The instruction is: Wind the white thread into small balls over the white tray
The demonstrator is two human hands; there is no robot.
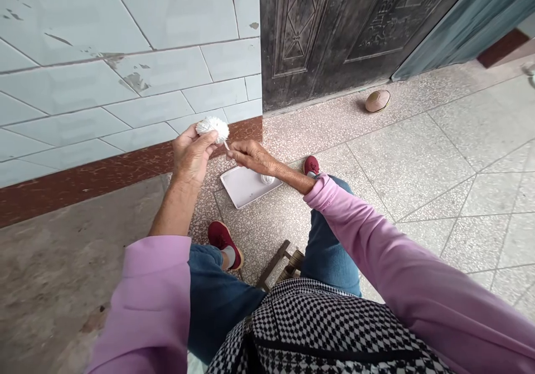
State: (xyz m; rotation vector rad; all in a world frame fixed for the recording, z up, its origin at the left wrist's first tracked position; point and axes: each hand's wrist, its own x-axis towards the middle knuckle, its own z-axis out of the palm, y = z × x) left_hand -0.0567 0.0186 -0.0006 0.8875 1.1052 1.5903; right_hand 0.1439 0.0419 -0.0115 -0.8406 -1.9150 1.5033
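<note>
My left hand (192, 154) is closed round a ball of white yarn (213, 129), with the thumb pressed across its lower edge and its surface looking loopy and fluffy. From the ball a short white strand (226, 145) runs down to my right hand (251, 156), whose fingertips pinch it. Both hands are held up in front of the tiled wall, close together. Beneath my right wrist, a second, smaller white yarn ball (268, 179) lies on a pale shallow tray (244, 190) on the floor, partly hidden by the forearm.
A wooden stool or frame (273, 265) stands between my legs. My red shoes (223, 240) are either side of the tray. A brownish rounded object (378, 101) lies on the floor by the dark carved door (309, 34). The tiled wall (137, 73) rises at the left.
</note>
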